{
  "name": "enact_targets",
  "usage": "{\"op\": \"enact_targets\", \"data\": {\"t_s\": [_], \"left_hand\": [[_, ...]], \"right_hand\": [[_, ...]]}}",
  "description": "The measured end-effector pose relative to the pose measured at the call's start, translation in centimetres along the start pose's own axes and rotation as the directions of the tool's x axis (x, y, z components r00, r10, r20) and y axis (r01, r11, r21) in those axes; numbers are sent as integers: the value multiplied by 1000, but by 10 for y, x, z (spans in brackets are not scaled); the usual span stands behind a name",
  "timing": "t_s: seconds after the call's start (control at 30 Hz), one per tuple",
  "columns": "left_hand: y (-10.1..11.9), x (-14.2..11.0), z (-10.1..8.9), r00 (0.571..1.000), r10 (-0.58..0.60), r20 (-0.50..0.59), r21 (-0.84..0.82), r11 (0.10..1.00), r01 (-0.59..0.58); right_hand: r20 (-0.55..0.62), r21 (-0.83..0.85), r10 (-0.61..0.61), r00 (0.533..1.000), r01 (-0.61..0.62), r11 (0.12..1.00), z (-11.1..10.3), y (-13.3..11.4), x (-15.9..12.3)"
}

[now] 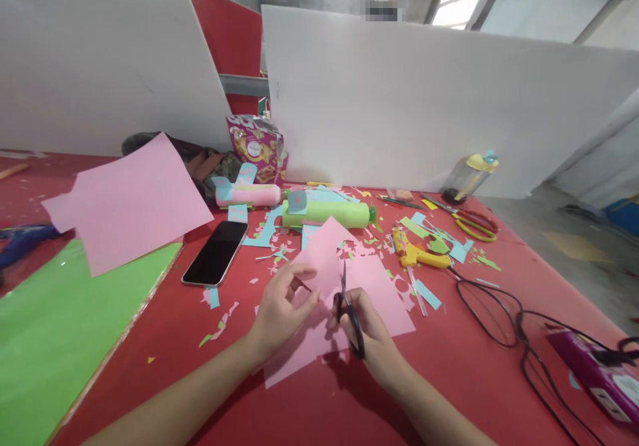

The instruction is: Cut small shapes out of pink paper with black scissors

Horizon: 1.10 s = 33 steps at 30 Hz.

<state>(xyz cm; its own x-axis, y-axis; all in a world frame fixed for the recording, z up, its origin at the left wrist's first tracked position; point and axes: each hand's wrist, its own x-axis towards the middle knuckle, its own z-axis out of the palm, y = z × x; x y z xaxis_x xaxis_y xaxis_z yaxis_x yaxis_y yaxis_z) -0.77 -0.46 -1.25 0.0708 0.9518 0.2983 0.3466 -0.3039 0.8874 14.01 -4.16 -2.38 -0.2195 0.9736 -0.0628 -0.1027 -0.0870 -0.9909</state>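
My right hand (372, 329) grips black-handled scissors (349, 309), whose blades point up into a pink sheet of paper (329, 253). My left hand (282, 306) pinches the same pink sheet at its left edge and holds it up off the red table (449, 366). More pink paper lies flat beneath both hands. Just beyond the paper lie a green tube (324, 214) and a pink tube (249, 195), both with light blue pieces stuck on.
A black phone (215, 253) lies to the left, beside large pink (130, 203) and green (60, 326) sheets. A yellow glue gun (414, 251), its black cable, red-handled scissors (474, 222) and a bottle (466, 176) sit to the right. White boards stand behind. Paper scraps litter the table.
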Motion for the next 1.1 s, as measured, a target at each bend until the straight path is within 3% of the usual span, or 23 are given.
{"op": "enact_targets", "data": {"t_s": [0.53,0.87,1.1], "left_hand": [[-6,4,-6,999,-34,24,-42,999,35],[-12,0,-4,1000,29,1,-20,999,-29],[-6,-1,-3,993,-113,-20,8,993,114]], "right_hand": [[-44,55,166,985,-163,985,2,2,-1],[-73,57,241,968,-238,970,7,1,-2],[-9,29,188,982,-188,982,6,3,-4]]}}
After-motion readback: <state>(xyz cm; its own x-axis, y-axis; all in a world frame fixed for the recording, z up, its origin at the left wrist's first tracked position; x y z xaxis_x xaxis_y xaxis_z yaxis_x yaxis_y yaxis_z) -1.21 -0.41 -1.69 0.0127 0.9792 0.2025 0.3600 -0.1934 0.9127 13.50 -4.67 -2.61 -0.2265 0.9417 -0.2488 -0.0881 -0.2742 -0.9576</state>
